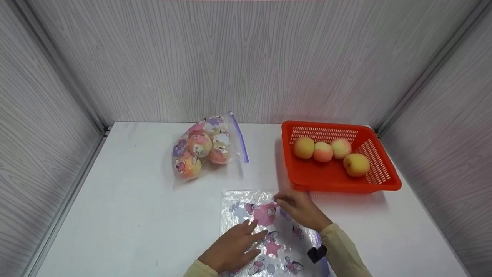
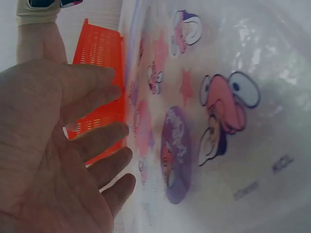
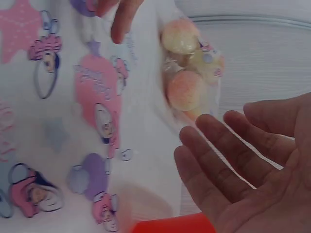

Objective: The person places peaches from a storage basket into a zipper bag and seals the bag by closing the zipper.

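Centrally, at the near edge of the head view, a flat printed bag (image 1: 273, 248) is shown laid on the white table (image 1: 127, 215); its near end is cut off by the frame, so its long axis cannot be told. Its purple seal strip (image 1: 318, 238) is placed along the right side, directed away from the person and partly hidden by the right wrist. By judgement, handling turns on this strip: the right hand (image 1: 300, 207) is set nearer to it, over the far right part, while from the left hand (image 1: 232, 248) it is reached rightward across the bag. Both hands are seen with nothing held, the left spread wide, the right with parted fingers; contact cannot be told. Beyond are placed a fruit-filled bag (image 1: 201, 148), leftward, and a red basket (image 1: 338, 188) of fruit (image 1: 356, 164), rightward.
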Action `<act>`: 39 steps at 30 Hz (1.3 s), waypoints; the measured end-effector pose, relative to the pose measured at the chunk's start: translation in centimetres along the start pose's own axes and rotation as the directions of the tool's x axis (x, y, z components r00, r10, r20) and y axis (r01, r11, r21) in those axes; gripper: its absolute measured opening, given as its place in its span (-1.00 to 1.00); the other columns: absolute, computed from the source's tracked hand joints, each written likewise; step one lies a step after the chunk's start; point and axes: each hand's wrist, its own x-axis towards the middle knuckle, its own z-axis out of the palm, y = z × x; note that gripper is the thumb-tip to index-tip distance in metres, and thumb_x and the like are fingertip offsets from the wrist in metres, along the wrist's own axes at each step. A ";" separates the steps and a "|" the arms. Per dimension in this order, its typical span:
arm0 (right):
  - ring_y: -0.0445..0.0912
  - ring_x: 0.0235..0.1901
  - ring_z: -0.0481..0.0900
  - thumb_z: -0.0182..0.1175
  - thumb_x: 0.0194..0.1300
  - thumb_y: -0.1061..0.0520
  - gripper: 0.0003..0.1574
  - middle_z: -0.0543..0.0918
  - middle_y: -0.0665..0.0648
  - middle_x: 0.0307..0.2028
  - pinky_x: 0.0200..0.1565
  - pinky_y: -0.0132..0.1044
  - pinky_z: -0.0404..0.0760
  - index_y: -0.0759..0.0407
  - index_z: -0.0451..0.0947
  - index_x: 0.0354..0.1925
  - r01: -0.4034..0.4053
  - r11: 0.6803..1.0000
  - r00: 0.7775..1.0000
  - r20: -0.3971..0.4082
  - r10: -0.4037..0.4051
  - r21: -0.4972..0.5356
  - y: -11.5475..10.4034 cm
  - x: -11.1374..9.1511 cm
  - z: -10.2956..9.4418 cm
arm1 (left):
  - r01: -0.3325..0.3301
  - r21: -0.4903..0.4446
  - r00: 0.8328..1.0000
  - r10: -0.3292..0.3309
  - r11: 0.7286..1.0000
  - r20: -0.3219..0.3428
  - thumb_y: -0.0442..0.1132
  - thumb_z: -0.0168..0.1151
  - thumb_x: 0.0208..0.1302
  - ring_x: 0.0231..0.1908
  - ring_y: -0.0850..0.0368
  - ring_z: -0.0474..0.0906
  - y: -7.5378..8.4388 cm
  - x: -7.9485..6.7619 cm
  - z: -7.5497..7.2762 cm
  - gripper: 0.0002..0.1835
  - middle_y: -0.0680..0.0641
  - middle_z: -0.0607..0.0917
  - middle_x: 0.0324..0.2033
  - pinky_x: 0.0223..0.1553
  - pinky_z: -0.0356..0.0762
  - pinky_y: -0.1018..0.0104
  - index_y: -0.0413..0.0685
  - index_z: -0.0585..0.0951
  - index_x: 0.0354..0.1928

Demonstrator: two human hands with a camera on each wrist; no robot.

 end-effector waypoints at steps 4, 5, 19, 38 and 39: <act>0.04 -0.06 0.54 0.14 0.36 0.07 -0.67 0.61 0.16 -0.06 0.07 0.08 0.51 0.22 0.56 0.01 -0.065 0.996 0.998 0.020 0.067 -0.065 1.6 -1.4 1.1 | 0.069 0.070 0.997 -0.072 0.995 0.037 0.16 -0.01 0.35 0.36 -0.17 0.13 -0.5 -0.8 0.7 -0.46 -0.16 0.23 0.38 0.33 0.17 -0.03 0.24 0.37 0.33; 0.04 -0.06 0.54 0.14 0.36 0.07 -0.67 0.62 0.16 -0.06 0.08 0.10 0.50 0.22 0.56 0.01 -0.079 0.995 0.997 0.007 0.080 -0.062 2.0 -1.6 1.3 | 0.081 0.064 0.996 -0.083 0.995 0.039 0.17 0.00 0.34 0.37 -0.16 0.11 -0.7 -1.0 0.8 -0.45 -0.16 0.22 0.38 0.33 0.16 -0.04 0.24 0.37 0.33; 0.13 -0.06 0.58 0.21 0.28 0.25 -0.65 0.59 0.29 -0.04 -0.01 -0.05 0.61 0.38 0.51 0.01 -0.214 0.962 0.917 -0.304 0.258 0.169 3.9 -3.3 1.6 | 0.227 -0.065 0.973 -0.228 0.972 -0.020 0.21 0.21 0.16 0.37 -0.18 0.08 -5.0 -5.2 -0.3 -0.35 -0.15 0.20 0.39 0.27 0.12 -0.27 0.20 0.43 0.29; 0.19 0.07 0.49 0.03 0.38 0.14 -0.32 0.42 0.42 0.11 0.16 0.05 0.45 0.43 0.03 0.30 -0.375 0.564 0.819 -0.022 0.573 0.736 2.3 -2.1 2.3 | -0.024 0.081 0.991 0.034 0.996 -0.132 0.02 0.09 0.30 0.32 -0.16 0.20 1.0 1.3 1.5 -0.44 -0.19 0.28 0.34 0.29 0.27 0.03 0.07 0.37 0.32; 0.18 0.05 0.51 0.03 0.37 0.15 -0.31 0.43 0.41 0.09 0.15 0.04 0.47 0.44 0.01 0.30 -0.376 0.561 0.819 -0.018 0.573 0.737 2.4 -2.1 2.4 | -0.029 0.111 0.991 0.043 0.993 -0.127 0.02 0.09 0.30 0.33 -0.15 0.20 1.3 1.8 1.8 -0.43 -0.19 0.28 0.34 0.29 0.26 0.05 0.05 0.37 0.32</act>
